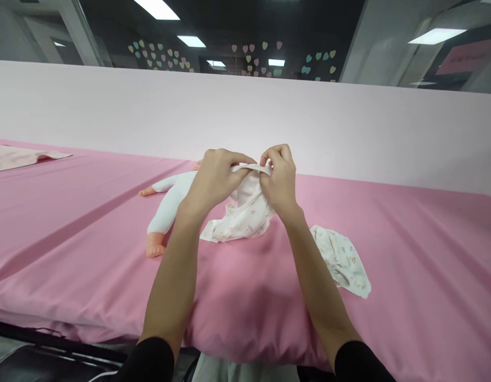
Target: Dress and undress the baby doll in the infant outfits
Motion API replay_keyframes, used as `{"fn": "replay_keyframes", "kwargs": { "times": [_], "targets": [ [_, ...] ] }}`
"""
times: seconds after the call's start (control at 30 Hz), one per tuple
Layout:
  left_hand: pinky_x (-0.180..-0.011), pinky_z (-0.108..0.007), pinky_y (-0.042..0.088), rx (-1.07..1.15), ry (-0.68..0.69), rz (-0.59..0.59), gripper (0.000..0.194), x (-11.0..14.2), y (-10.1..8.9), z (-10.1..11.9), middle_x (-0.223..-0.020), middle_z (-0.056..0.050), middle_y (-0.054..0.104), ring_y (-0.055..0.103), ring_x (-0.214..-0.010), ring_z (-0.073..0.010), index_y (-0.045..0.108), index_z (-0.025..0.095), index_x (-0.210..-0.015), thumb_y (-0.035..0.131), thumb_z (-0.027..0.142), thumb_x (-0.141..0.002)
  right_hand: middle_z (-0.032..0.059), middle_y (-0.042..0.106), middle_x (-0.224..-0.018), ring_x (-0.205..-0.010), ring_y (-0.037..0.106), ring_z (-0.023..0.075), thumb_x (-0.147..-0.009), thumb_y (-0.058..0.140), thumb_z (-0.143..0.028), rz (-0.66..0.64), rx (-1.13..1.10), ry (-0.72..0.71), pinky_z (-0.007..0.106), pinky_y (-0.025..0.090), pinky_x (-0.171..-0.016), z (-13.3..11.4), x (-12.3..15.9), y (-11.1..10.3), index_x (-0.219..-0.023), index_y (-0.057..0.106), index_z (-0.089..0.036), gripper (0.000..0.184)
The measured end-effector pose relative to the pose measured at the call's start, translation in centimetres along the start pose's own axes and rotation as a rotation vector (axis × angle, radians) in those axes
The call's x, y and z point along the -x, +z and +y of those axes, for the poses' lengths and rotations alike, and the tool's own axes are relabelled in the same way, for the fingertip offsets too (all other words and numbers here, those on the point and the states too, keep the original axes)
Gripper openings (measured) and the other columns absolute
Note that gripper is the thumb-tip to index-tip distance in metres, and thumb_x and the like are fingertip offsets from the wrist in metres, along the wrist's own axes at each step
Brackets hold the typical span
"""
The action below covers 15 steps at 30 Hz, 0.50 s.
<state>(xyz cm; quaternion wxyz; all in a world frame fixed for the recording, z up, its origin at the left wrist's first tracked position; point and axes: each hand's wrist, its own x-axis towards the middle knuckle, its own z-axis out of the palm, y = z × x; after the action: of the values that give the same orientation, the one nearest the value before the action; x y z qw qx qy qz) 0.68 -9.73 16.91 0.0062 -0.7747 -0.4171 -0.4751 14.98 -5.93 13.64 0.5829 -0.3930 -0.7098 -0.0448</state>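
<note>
My left hand [217, 178] and right hand [281, 180] pinch the raised edge of a small white printed garment [247, 217], thumbs and fingers closed on its pale band [250, 167], which spans the gap between them. It is straight in front of me, its lower folds resting on a pink cover [420, 276], near a doll [172, 201] at my left; a second printed cloth [347, 260] lies apart to my right. I judge the garment light, limp and soft, hard to damage but quick to crumple; the band seems the best hold, one pinch at each end
</note>
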Motion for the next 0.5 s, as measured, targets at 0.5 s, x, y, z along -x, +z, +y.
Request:
{"fn": "replay_keyframes", "kwargs": {
  "times": [0.5],
  "targets": [
    [-0.050,-0.023,0.024,-0.164,-0.158,0.636,0.037,0.2,-3.7,-1.8,-0.053,0.004,0.039,0.032,-0.050,-0.0069,0.073,0.020,-0.090,0.054,0.005,-0.062,0.0063,0.057,-0.096,-0.080,0.052,0.0165,-0.064,0.055,-0.008,-0.647,0.352,0.282,0.027,0.040,-0.066,5.0,-0.4,-4.5,-0.095,0.061,-0.018,0.032]
  ]
}}
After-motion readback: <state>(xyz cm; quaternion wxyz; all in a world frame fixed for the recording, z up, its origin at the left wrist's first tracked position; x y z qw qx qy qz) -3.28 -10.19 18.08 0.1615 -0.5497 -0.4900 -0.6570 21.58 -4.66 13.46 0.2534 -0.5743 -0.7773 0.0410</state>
